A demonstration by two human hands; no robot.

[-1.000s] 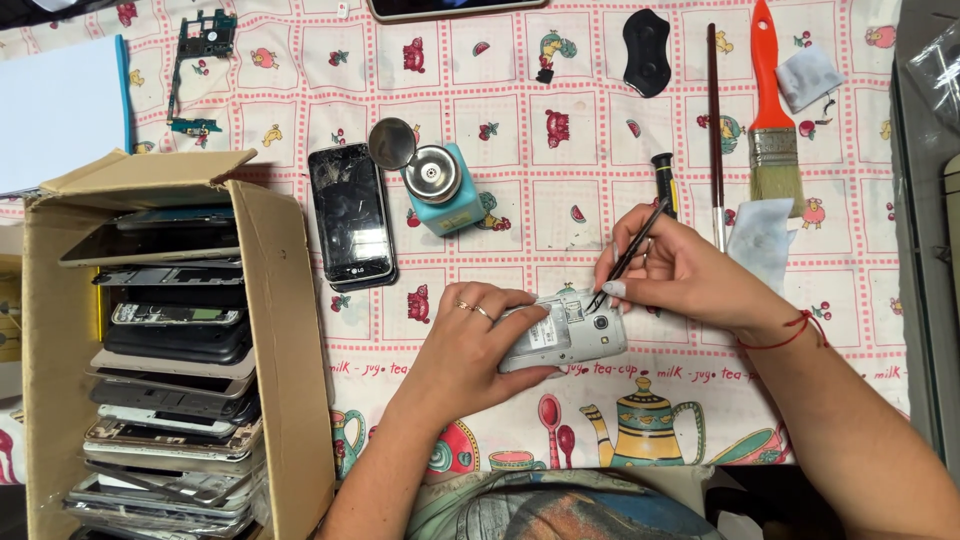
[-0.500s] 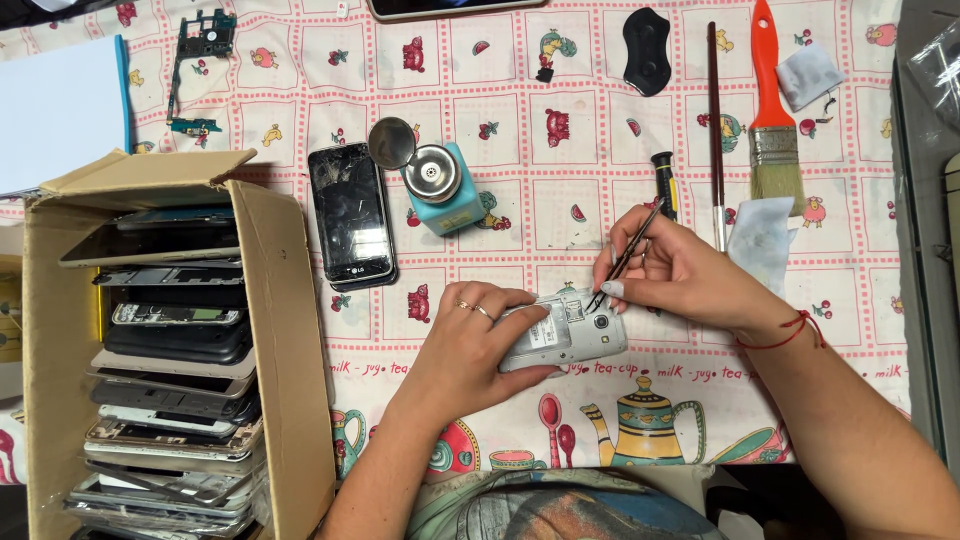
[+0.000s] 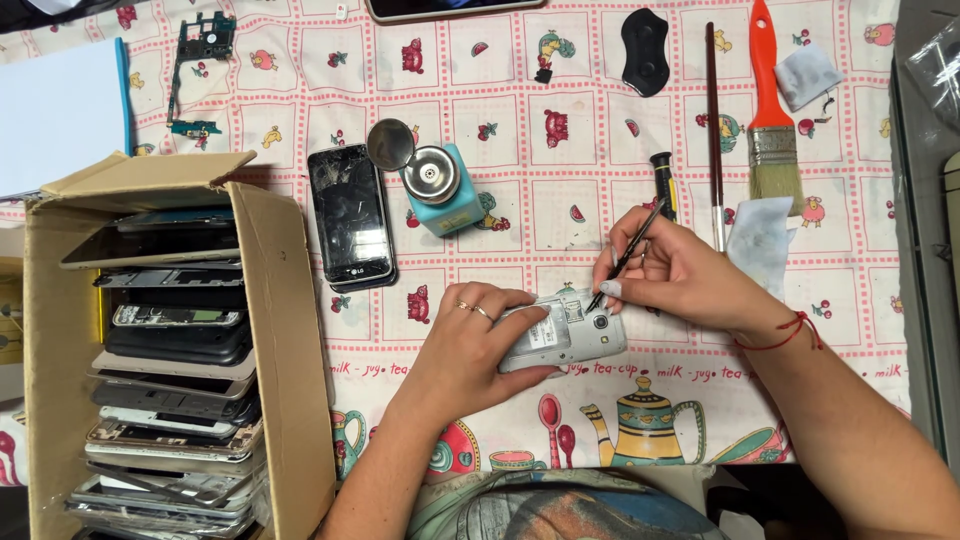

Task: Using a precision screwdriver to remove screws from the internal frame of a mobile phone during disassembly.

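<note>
Little moved since earlier | left hand (image 3: pixel 478 345) clamps silver phone (image 3: pixel 563 336) flat on counter (image 3: pixel 520 210), steadying it | right hand (image 3: pixel 672 272) pinches thin tool (image 3: pixel 622 260), tip at phone's top edge.

Bright, even overhead lighting; soft, short shadows beneath both hands. Slight glare on the cracked phone screen (image 3: pixel 350 212). Focus sharp throughout; mild wide-angle bending at edges.

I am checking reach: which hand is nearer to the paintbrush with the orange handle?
Right. The right hand works with a thin tool just below and left of the paintbrush. The left hand holds the grey phone, farther left.
</note>
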